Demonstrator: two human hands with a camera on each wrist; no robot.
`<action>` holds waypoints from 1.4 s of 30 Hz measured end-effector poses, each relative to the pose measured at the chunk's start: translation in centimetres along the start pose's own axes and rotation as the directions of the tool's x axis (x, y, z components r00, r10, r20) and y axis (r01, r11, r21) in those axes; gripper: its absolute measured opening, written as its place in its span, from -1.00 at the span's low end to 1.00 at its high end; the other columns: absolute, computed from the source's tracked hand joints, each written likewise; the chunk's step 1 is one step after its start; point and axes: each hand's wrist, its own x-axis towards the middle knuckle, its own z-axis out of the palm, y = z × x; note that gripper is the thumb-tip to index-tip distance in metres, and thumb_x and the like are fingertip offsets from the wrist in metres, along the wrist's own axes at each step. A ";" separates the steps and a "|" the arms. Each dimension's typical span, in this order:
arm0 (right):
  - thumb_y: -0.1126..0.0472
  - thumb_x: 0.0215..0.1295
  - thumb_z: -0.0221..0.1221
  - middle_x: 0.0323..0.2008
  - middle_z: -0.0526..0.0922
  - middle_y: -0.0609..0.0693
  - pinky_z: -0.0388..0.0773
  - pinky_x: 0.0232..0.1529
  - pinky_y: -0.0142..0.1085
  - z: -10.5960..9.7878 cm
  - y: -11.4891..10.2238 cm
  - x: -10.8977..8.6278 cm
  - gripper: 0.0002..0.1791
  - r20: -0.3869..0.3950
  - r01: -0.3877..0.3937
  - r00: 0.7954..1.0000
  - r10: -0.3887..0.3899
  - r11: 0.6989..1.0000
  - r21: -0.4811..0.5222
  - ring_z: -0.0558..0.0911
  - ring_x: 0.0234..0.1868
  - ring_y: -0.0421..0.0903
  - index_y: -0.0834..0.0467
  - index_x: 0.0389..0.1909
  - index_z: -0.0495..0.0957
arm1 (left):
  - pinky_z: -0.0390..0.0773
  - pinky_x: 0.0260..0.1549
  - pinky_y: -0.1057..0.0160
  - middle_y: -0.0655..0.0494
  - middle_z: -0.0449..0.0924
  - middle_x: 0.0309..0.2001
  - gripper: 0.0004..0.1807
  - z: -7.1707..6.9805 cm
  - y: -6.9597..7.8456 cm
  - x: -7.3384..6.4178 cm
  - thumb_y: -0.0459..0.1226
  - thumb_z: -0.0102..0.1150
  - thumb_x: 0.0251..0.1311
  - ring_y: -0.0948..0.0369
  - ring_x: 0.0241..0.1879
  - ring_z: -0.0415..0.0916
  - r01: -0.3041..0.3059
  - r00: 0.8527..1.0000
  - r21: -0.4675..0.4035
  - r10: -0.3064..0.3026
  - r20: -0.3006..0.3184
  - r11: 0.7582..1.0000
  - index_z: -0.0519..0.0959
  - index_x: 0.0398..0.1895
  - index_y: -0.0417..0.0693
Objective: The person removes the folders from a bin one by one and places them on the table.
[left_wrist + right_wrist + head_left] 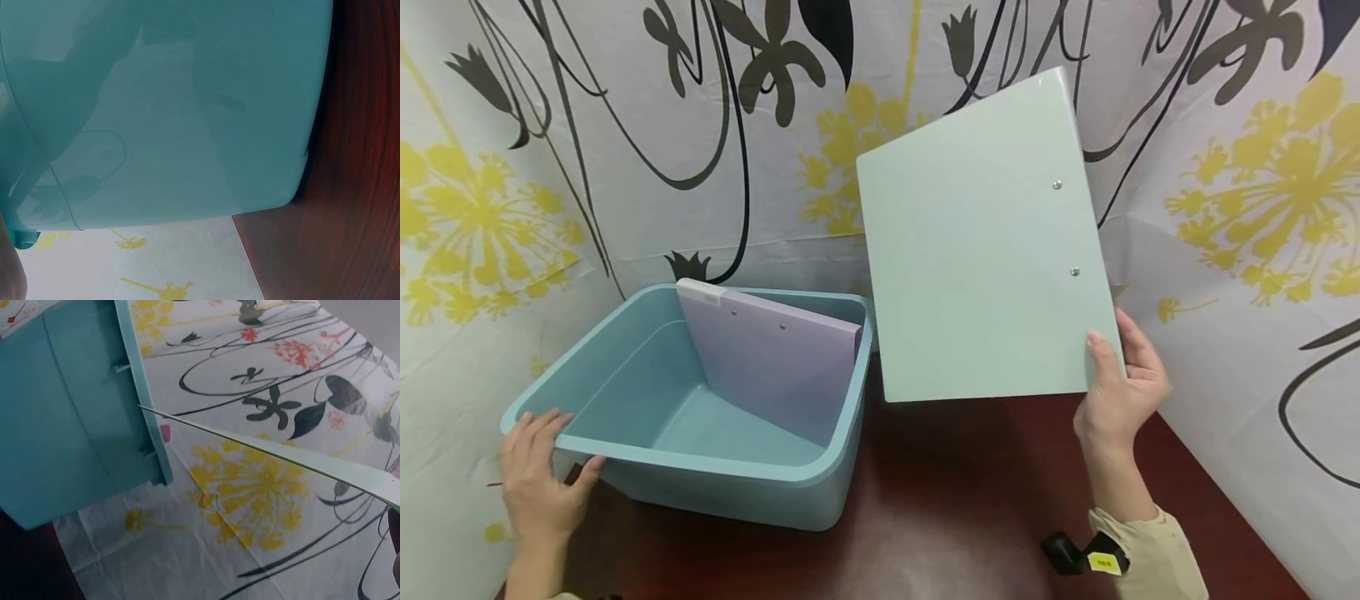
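My right hand (pixel 1120 392) grips a pale green file folder (pixel 977 250) by its lower right edge, thumb on the face that shows and fingers behind. Two metal rivets dot that face. It hangs in the air right of the blue plastic tub (pixel 700 462), and in the right wrist view the folder (pixel 281 453) appears edge-on. A lilac file folder (pixel 767 350) stands tilted inside the tub against its back right part. My left hand (pixel 542 475) holds the tub's near left corner, with fingers over the rim and thumb just below it. The left wrist view shows the tub's outer wall (pixel 169 144).
The tub stands on a dark reddish-brown wooden table (pixel 955 500). A white cloth with grey and yellow flower prints (pixel 647 208) hangs behind and along both sides. A black strap device (pixel 1086 554) sits at my right wrist by the beige sleeve (pixel 1153 554).
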 end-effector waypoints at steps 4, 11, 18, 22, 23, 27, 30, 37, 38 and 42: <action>0.67 -0.11 0.15 -0.29 0.65 0.23 0.57 -0.36 -0.38 -1.0 0.0 0.0 -0.62 -0.007 -0.009 1.000 0.009 1.000 -0.010 0.62 -0.28 -0.01 0.55 -0.15 0.50 | 0.00 0.27 0.00 -0.44 0.42 -0.12 0.02 0.0 0.0 0.0 0.44 -0.06 -0.15 -0.22 0.18 0.18 0.001 1.000 0.001 -0.001 0.000 1.000 0.47 -0.16 -0.45; 0.67 -0.10 0.16 -0.30 0.66 0.21 0.57 -0.36 -0.40 -2.7 0.3 -0.3 -0.62 -0.004 -0.012 1.000 0.012 0.999 -0.051 0.64 -0.28 -0.03 0.55 -0.15 0.50 | 0.00 0.27 0.02 -0.43 0.43 -0.11 0.02 0.0 -0.1 -0.1 0.44 -0.04 -0.17 -0.21 0.19 0.18 0.010 1.000 -0.010 -0.010 -0.004 1.000 0.48 -0.16 -0.44; 0.65 -0.08 0.17 -0.29 0.67 0.16 0.57 -0.35 -0.43 -3.9 0.8 -0.9 -0.62 -0.007 -0.047 0.999 0.046 0.988 -0.144 0.63 -0.27 -0.07 0.54 -0.13 0.50 | 0.01 0.27 0.02 -0.43 0.44 -0.12 0.03 0.2 -0.1 0.0 0.44 -0.04 -0.17 -0.22 0.17 0.20 -0.003 1.000 -0.010 0.002 -0.014 1.000 0.49 -0.17 -0.44; 0.64 -0.07 0.17 -0.29 0.68 0.10 0.57 -0.37 -0.45 -4.8 1.3 -1.4 -0.62 -0.023 -0.082 0.997 0.079 0.972 -0.220 0.63 -0.27 -0.11 0.50 -0.12 0.51 | 0.01 0.27 0.01 -0.43 0.44 -0.12 0.03 0.2 -0.1 -0.1 0.44 -0.04 -0.17 -0.23 0.17 0.20 -0.004 1.000 -0.008 0.003 -0.016 1.000 0.49 -0.17 -0.44; 0.64 -0.06 0.16 -0.28 0.68 0.09 0.56 -0.37 -0.46 -5.0 1.3 -1.6 -0.62 -0.025 -0.090 0.996 0.086 0.966 -0.241 0.63 -0.27 -0.12 0.49 -0.12 0.52 | 0.01 0.26 0.01 -0.43 0.44 -0.12 0.03 0.2 -0.1 -0.1 0.44 -0.04 -0.17 -0.23 0.17 0.20 -0.003 1.000 -0.009 0.003 -0.016 1.000 0.49 -0.17 -0.44; 0.61 -0.03 0.17 -0.26 0.68 0.01 0.56 -0.41 -0.49 -5.7 1.3 -2.4 -0.63 -0.026 -0.118 0.993 0.116 0.932 -0.343 0.64 -0.27 -0.18 0.41 -0.11 0.55 | 0.02 0.26 0.00 -0.43 0.44 -0.12 0.02 0.2 -0.3 -0.1 0.44 -0.03 -0.18 -0.24 0.16 0.20 -0.006 1.000 -0.019 0.005 -0.022 1.000 0.49 -0.17 -0.45; 0.57 -0.02 0.18 -0.26 0.68 -0.02 0.55 -0.41 -0.50 -6.2 1.4 -2.9 -0.64 -0.024 -0.137 0.990 0.139 0.910 -0.391 0.63 -0.28 -0.21 0.39 -0.11 0.56 | 0.02 0.26 0.01 -0.43 0.44 -0.12 0.03 0.2 -0.3 -0.1 0.44 -0.03 -0.18 -0.24 0.17 0.20 -0.001 1.000 -0.020 0.001 -0.021 1.000 0.49 -0.18 -0.45; 0.41 -0.02 0.29 -0.12 0.64 0.09 0.57 -0.42 -0.43 -13.9 6.9 -2.1 -0.57 0.052 -0.124 0.985 0.167 0.878 -0.462 0.64 -0.22 -0.15 0.28 -0.03 0.55 | 0.01 0.27 0.01 -0.43 0.44 -0.12 0.02 0.2 -0.4 -0.2 0.44 -0.02 -0.18 -0.23 0.17 0.19 0.009 1.000 -0.016 -0.010 -0.019 1.000 0.49 -0.17 -0.44; 0.38 -0.02 0.30 -0.09 0.63 0.10 0.58 -0.42 -0.41 -15.7 8.1 -1.9 -0.55 0.072 -0.116 0.983 0.170 0.873 -0.473 0.64 -0.20 -0.13 0.25 -0.02 0.55 | 0.01 0.27 0.01 -0.43 0.44 -0.12 0.02 0.2 -0.4 -0.2 0.44 -0.02 -0.18 -0.23 0.17 0.19 0.011 1.000 -0.017 -0.012 -0.018 1.000 0.49 -0.17 -0.44; 0.38 -0.01 0.30 -0.06 0.60 0.15 0.59 -0.38 -0.37 -18.9 10.5 -2.0 -0.54 0.087 -0.155 0.971 0.221 0.869 -0.471 0.64 -0.17 -0.07 0.24 0.01 0.53 | 0.00 0.27 0.01 -0.43 0.44 -0.11 0.02 0.3 -0.5 -0.2 0.44 -0.02 -0.18 -0.22 0.19 0.18 0.019 1.000 -0.020 -0.020 -0.013 1.000 0.49 -0.17 -0.44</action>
